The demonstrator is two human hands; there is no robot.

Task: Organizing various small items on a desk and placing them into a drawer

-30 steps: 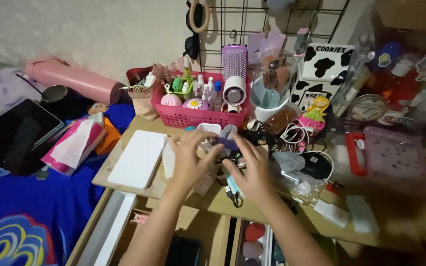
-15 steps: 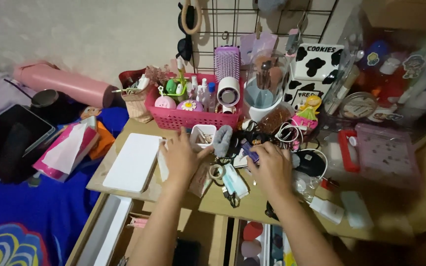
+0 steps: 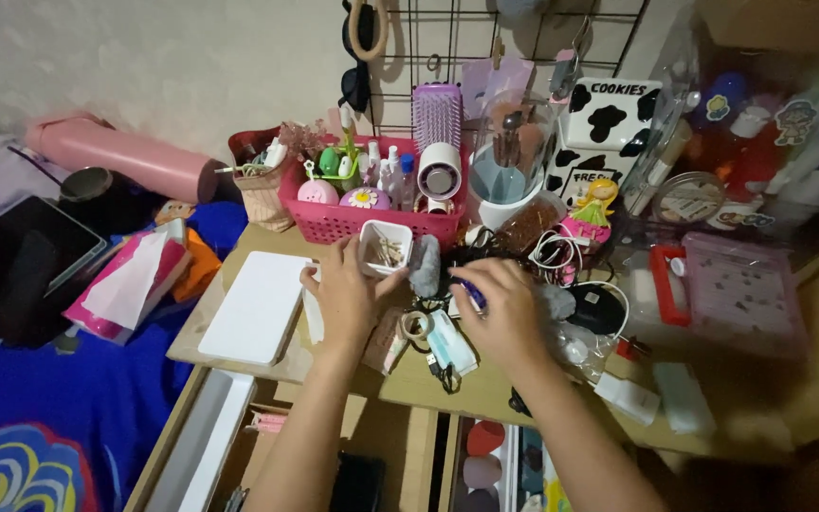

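Setting: cluttered wooden desk (image 3: 239,365) against a pale wall, a black wire grid (image 3: 485,38) hanging above it, blue patterned bedding (image 3: 68,417) to the left.
Left hand: the left hand (image 3: 343,299) grips a small white square box (image 3: 383,248) by its near wall, thumb on the rim; small thin pieces lie inside, too small to tell apart.
Right hand: the right hand (image 3: 502,313) is curled, fingers pinching a small dark blue object (image 3: 469,294) just beside a tangle of cables; its kind is unclear.
Packages: a black-and-white cow-patterned tin (image 3: 609,114) stands at the back right; a pink mesh basket (image 3: 372,220) full of little bottles sits just behind the white box; a pink tissue pack (image 3: 130,284) lies left of the desk.
Edges and room: a flat white pad (image 3: 258,308) covers the desk's left end; bare wood shows only along the near edge, above open drawers (image 3: 372,446).
Textures: a soft grey fluffy piece (image 3: 426,265) touches the box; a tape roll (image 3: 416,326) lies between the hands.
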